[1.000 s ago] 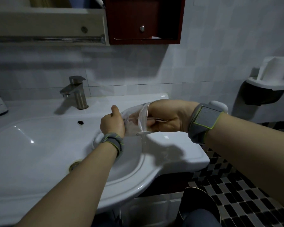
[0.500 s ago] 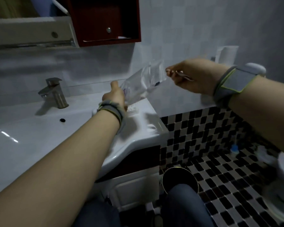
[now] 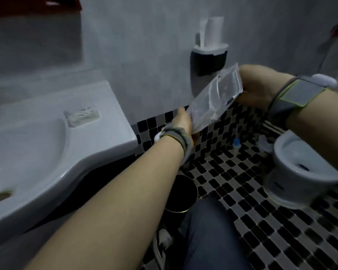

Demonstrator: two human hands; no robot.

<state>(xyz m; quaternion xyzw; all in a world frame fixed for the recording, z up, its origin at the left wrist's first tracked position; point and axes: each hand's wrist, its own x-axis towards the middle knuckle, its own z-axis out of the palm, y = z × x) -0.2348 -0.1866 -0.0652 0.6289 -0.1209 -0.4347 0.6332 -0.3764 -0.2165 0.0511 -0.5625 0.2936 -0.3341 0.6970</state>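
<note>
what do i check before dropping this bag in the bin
1. Left hand grips the lower end of the bag: ok
2. Right hand holds the upper end: ok
3. Bag clear of the sink: ok, held well apart to its right
4. Bag straight above the bin: cannot tell, depth is unclear
5. Bin mouth free: cannot tell, partly hidden
6. Bag empty: cannot tell, too blurred
</note>
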